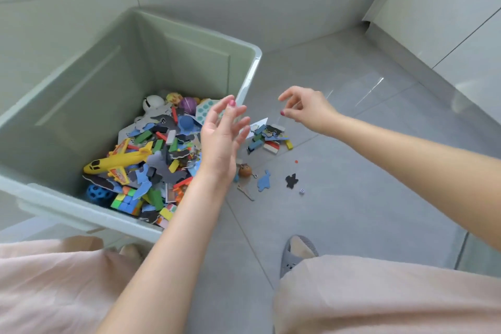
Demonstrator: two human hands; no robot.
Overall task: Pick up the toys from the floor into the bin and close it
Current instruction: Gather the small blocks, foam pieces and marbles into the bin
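Head view looks down on grey glossy floor tiles [352, 211], with a large pale green plastic bin [254, 62] standing open at the left; no lid shows anywhere in view. Its bottom is already heaped with toys, among them a yellow plastic toy aeroplane [119, 161], a multicoloured puzzle cube [126, 200] and many flat foam pieces. Both hands are empty with loosely spread fingers: the left hand [221, 138] hangs over the bin's near corner, the right hand [306, 108] over the floor just past the rim. Most of the job looks done. Left on the tiles are a small heap of coloured blocks and cards [268, 138], a brown round figure [244, 170], a blue foam shape [264, 181], a black foam shape [291, 180], a thin stick [246, 193] and a tiny white die [301, 191]. Closing is not yet done.
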